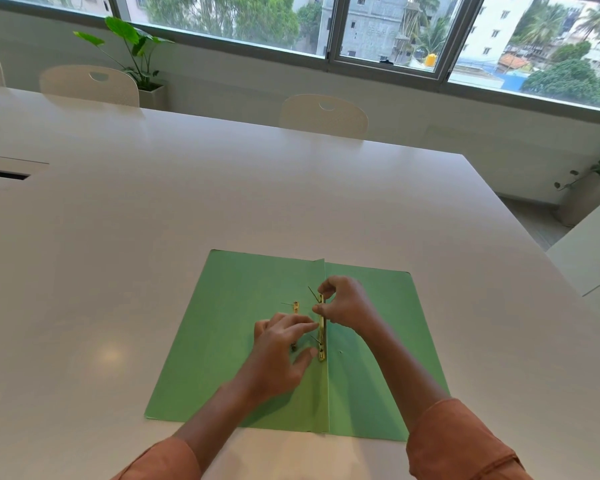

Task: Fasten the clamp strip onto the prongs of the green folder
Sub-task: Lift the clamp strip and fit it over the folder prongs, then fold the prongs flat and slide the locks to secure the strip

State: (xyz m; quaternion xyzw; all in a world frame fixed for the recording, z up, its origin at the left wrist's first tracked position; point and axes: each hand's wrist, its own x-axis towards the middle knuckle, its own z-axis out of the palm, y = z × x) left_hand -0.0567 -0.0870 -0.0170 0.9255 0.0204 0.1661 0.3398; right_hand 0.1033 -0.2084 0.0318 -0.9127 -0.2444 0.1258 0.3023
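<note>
— Where do we find the green folder [243, 341]?

— We see it lying open and flat on the white table [291, 202], near the edge closest to the person, its centre crease running away from them.

— And the clamp strip [321, 329]?

— We see a gold strip lying along that crease, just right of the fold. Thin dark prongs [313, 292] slant up beside its far end, and another shows beside its near half. We also make out a second small gold piece [296, 306] on the left leaf, well apart from the strip.

— What are the hands doing?

— We see the right hand [343, 303] at the far end of the strip, its fingers [317, 309] curled and pinched together on that end. The left hand [278, 355] lies over the left leaf, its fingers spread; the forefinger reaches to the middle of the strip and the thumb touches its near end. We would call it pressing rather than gripping.

— Anything else around?

— We see pale chairs [323, 114] along the far side of the table, a leafy plant [132, 50] by the window, and rust-coloured sleeves [461, 441] on both arms.
</note>
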